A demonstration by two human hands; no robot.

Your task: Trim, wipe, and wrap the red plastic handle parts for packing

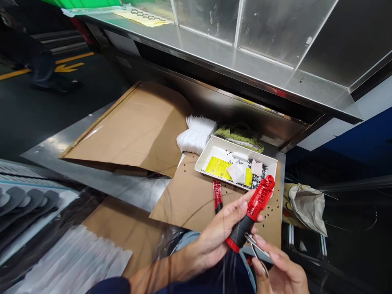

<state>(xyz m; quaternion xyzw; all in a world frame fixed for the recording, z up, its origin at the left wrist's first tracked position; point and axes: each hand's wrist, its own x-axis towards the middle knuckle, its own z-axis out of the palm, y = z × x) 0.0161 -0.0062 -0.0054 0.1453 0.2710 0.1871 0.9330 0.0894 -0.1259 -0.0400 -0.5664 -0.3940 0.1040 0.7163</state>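
My left hand (219, 224) is wrapped round a red and black plastic tool housing (259, 200), its ribbed red inner side facing up. In my right hand (284, 267) are metal tweezers (261, 255), pinched between thumb and fingers. Their tips meet the black grip of the housing near its red end; whether a small part sits between them I cannot tell. Another red and black housing (217, 192) lies on the cardboard sheet (183, 200), left of my left hand. Just beyond my hands stands a white tray (200, 165) with tiny black pieces, yellow labels and pale paper scraps.
Small black bits dot the cardboard around the tray. Behind it are a stack of white foam sheets (196, 132) and a green patterned pouch (240, 136). A large cardboard box (131, 126) stands left, under a metal shelf (214, 53). A person's legs (45, 69) show far left.
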